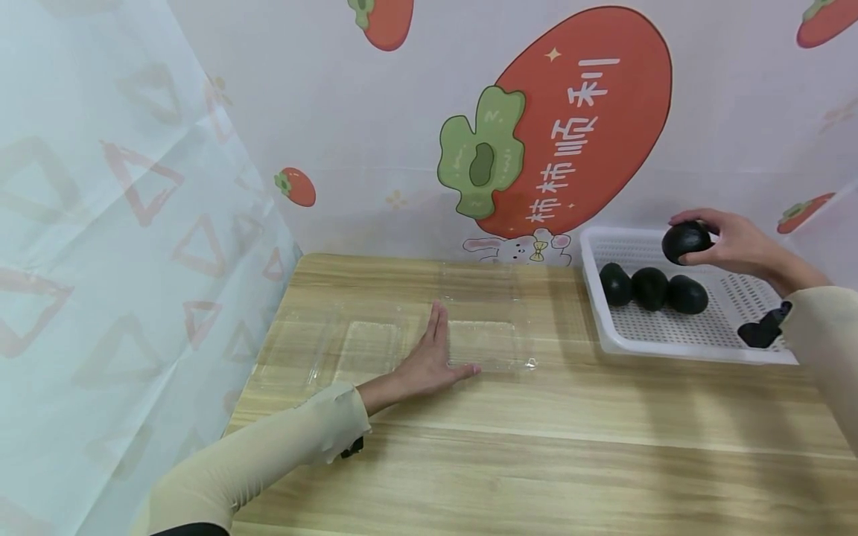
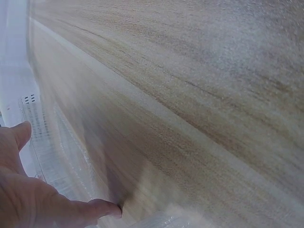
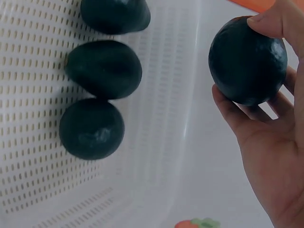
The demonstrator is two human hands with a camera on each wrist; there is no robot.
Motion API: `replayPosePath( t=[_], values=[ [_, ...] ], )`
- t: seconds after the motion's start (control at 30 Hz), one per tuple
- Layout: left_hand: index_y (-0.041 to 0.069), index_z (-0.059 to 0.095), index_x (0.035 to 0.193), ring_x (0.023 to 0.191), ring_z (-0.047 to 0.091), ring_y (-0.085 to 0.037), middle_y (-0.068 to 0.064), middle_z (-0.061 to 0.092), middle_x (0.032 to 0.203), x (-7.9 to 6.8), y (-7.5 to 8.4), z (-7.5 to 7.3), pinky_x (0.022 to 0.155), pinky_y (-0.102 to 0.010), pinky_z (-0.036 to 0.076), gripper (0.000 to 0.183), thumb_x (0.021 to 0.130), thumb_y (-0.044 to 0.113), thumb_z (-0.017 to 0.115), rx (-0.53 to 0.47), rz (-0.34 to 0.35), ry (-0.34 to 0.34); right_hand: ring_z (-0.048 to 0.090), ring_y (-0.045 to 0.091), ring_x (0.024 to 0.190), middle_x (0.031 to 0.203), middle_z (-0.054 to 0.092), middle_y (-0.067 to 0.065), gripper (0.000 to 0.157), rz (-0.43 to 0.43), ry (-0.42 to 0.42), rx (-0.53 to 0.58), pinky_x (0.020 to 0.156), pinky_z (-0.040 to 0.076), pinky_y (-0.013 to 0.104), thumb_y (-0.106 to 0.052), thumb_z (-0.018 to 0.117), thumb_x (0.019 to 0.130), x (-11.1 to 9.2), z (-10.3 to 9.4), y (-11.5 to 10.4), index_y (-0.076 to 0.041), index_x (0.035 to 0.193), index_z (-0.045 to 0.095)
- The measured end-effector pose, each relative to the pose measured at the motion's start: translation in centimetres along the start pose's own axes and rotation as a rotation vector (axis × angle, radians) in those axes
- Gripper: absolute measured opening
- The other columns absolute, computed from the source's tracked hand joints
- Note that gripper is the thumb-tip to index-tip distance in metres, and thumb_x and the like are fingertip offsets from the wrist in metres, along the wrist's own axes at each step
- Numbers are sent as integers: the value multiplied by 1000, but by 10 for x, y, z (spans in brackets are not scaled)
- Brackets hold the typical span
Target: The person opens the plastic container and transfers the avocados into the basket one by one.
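My right hand [image 1: 740,242] grips a dark avocado [image 1: 685,242] between thumb and fingers, raised over the back of a white plastic basket [image 1: 697,353]. The right wrist view shows the held avocado [image 3: 244,61] close up, with the thumb on top and fingers beneath. Three more avocados [image 1: 650,289] lie in a row in the basket. On the table, my left hand [image 1: 429,361] has its fingers straight and thumb spread, at the left edge of an opened clear plastic box [image 1: 489,346]. A second clear box [image 1: 369,350] lies to its left.
The boxes and basket stand on a wood-grain table [image 1: 536,454]. Behind it hangs a white cloth [image 1: 375,119] printed with persimmons, and another pale cloth [image 1: 134,253] hangs on the left. The basket's raised rim surrounds the avocados.
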State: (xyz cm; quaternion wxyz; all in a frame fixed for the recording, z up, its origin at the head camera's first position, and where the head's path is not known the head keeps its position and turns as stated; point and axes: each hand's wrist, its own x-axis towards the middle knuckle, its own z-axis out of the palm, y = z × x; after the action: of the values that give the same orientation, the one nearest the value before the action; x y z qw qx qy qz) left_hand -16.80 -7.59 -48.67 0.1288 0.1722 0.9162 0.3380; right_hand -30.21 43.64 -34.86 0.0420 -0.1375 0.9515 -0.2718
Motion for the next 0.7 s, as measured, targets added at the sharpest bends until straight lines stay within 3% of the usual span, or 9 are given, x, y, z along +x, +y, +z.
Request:
replayPosePath(
  t=[0.37, 0.6, 0.7],
  values=[
    [-3, -11, 166, 162, 2, -37, -21, -19, 175, 3, -3, 3, 128, -52, 23, 125, 95, 52, 77, -10, -4, 11, 38, 39, 115, 148, 40, 34, 68, 97, -61, -13, 86, 40, 57, -17, 79, 93, -11, -9, 29, 1, 148, 44],
    [-3, -12, 166, 162, 2, -37, -20, -20, 174, 3, -3, 3, 128, -51, 22, 126, 95, 52, 76, -6, 0, 11, 41, 54, 117, 147, 37, 42, 70, 151, -72, -50, 77, 43, 39, -15, 79, 93, -17, -15, 43, 7, 148, 41],
    [-3, -12, 166, 162, 1, -37, -21, -20, 174, 3, -3, 3, 128, -51, 22, 126, 95, 52, 76, -7, 5, 12, 41, 58, 117, 145, 35, 44, 70, 175, -78, -67, 81, 49, 53, -15, 78, 94, -19, -15, 47, 9, 148, 40]
  ],
)
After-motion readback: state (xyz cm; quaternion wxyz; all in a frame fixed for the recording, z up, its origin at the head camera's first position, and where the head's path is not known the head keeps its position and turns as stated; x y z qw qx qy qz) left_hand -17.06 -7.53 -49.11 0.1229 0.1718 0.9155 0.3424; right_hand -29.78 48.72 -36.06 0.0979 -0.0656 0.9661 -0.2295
